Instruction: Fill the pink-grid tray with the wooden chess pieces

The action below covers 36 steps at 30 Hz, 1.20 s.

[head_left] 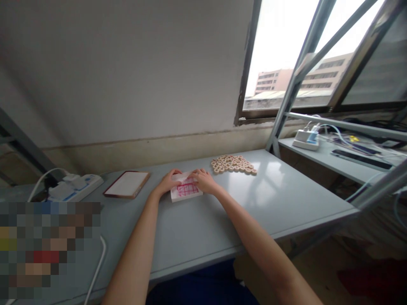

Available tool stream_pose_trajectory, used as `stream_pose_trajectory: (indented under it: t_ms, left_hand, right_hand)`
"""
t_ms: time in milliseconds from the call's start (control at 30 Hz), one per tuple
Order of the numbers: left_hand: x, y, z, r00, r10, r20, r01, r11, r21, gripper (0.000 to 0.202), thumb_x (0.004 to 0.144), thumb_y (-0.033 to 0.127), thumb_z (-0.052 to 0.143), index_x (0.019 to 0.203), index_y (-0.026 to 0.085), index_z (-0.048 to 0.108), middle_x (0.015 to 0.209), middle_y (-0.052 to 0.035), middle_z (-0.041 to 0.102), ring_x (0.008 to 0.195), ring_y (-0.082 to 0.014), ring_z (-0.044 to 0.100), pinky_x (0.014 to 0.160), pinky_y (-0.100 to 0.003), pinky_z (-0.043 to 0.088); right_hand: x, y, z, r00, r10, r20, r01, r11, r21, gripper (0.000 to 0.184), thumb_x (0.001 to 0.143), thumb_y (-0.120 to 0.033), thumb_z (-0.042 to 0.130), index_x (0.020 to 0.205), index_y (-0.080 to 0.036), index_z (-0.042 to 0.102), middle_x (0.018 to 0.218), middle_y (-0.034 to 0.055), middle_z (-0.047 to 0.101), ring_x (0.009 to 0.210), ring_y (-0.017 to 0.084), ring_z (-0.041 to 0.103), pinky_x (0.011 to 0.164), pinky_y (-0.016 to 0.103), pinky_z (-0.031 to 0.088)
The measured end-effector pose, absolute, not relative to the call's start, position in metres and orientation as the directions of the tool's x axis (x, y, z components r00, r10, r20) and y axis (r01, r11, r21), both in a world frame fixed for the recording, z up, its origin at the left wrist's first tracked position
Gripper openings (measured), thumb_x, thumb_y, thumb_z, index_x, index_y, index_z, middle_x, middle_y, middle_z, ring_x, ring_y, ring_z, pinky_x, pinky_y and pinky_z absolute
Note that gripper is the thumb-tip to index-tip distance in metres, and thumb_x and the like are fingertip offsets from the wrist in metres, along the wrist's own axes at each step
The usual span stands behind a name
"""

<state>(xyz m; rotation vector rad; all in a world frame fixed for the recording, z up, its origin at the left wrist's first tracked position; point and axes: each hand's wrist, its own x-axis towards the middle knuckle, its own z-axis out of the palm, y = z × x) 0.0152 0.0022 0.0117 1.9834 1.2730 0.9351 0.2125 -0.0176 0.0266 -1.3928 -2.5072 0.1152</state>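
Observation:
A folded white sheet with a red grid [187,189] lies on the grey table [203,224]. My left hand [167,182] pinches the sheet's far left edge. My right hand [204,181] grips its far right edge, fingers curled over the paper. Just behind and to the right of my right hand lies a cluster of several round wooden game pieces [233,164].
A flat wooden box lid with a white face [127,184] lies left of the sheet. A white power strip [75,187] with a cable sits at the far left. A second desk [337,159] at the right carries a charger and cables, behind metal frame bars.

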Motion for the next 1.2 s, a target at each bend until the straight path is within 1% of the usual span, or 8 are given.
stream_pose_trajectory:
  t_ms: [167,267,400,567,800,933,1067,1200]
  left_hand:
    - [0.016,0.0,0.014,0.282,0.938,0.201,0.509,-0.324,0.798,0.037,0.055,0.012,0.051,0.092,0.018,0.048,0.095,-0.0033,0.055,0.092,-0.0167,0.052,0.085,-0.033,0.041]
    - [0.016,0.002,0.014,0.278,0.938,0.21,0.519,-0.33,0.789,0.036,0.055,0.013,0.051,0.091,0.018,0.05,0.096,-0.0037,0.055,0.093,-0.0172,0.052,0.085,-0.032,0.041]
    - [0.015,0.003,0.013,0.295,0.936,0.193,0.514,-0.326,0.794,0.037,0.055,0.018,0.052,0.092,0.018,0.052,0.097,-0.0039,0.057,0.092,-0.0186,0.054,0.081,-0.031,0.043]
    - [0.015,0.004,0.011,0.288,0.936,0.201,0.496,-0.325,0.805,0.032,0.058,0.019,0.05,0.09,0.018,0.052,0.094,-0.0036,0.058,0.088,-0.018,0.055,0.081,-0.031,0.044]
    - [0.009,0.007,0.014,0.114,0.949,0.295,0.454,-0.313,0.834,0.025,0.057,0.013,0.043,0.079,0.017,0.055,0.087,-0.0038,0.061,0.083,-0.0172,0.056,0.078,-0.031,0.044]
    - [0.002,0.006,0.017,-0.045,0.914,0.402,0.605,-0.295,0.74,0.023,0.061,0.016,0.045,0.079,0.019,0.057,0.088,-0.0031,0.06,0.078,-0.0173,0.053,0.074,-0.031,0.043]
    - [0.002,0.005,0.012,0.003,0.926,0.378,0.75,-0.252,0.611,0.017,0.068,0.02,0.042,0.073,0.018,0.058,0.081,-0.004,0.06,0.077,-0.0176,0.053,0.072,-0.03,0.041]
    - [0.005,0.005,0.007,0.07,0.952,0.299,0.787,-0.237,0.57,0.024,0.075,0.021,0.035,0.077,0.016,0.058,0.08,-0.005,0.062,0.076,-0.0163,0.054,0.069,-0.026,0.04]
  right_hand:
    - [0.214,-0.019,0.03,-0.525,0.801,0.288,0.788,0.585,-0.19,0.032,0.079,-0.015,0.044,0.106,-0.029,0.052,0.11,0.0017,0.049,0.097,0.019,0.04,0.074,0.03,0.031]
    - [0.222,-0.017,0.04,-0.474,0.792,0.385,0.814,0.561,-0.152,0.025,0.081,-0.02,0.046,0.103,-0.03,0.053,0.109,0.0008,0.05,0.097,0.019,0.04,0.077,0.031,0.029]
    - [0.248,-0.007,0.05,-0.277,0.847,0.453,0.926,0.362,-0.111,0.015,0.079,-0.024,0.052,0.092,-0.025,0.058,0.098,0.0043,0.055,0.094,0.02,0.043,0.08,0.034,0.026]
    - [0.282,0.004,0.043,-0.093,0.931,0.353,0.978,0.152,-0.141,0.015,0.069,-0.026,0.063,0.082,-0.019,0.062,0.092,0.0088,0.058,0.092,0.023,0.047,0.083,0.037,0.025]
    - [0.298,0.006,0.035,-0.127,0.94,0.318,0.964,0.193,-0.185,0.021,0.067,-0.028,0.064,0.087,-0.024,0.06,0.094,0.0042,0.058,0.092,0.021,0.048,0.081,0.035,0.029]
    - [0.302,0.004,0.04,-0.174,0.936,0.306,0.947,0.244,-0.207,0.024,0.063,-0.03,0.067,0.086,-0.025,0.061,0.098,0.0036,0.057,0.096,0.021,0.047,0.079,0.031,0.031]
    - [0.302,0.004,0.041,-0.23,0.932,0.28,0.927,0.298,-0.228,0.018,0.061,-0.029,0.069,0.078,-0.026,0.064,0.089,0.0015,0.06,0.093,0.02,0.049,0.082,0.031,0.03]
    - [0.301,0.007,0.037,-0.25,0.93,0.268,0.91,0.32,-0.264,0.018,0.059,-0.028,0.071,0.076,-0.025,0.065,0.082,0.0011,0.063,0.086,0.021,0.053,0.084,0.034,0.028]
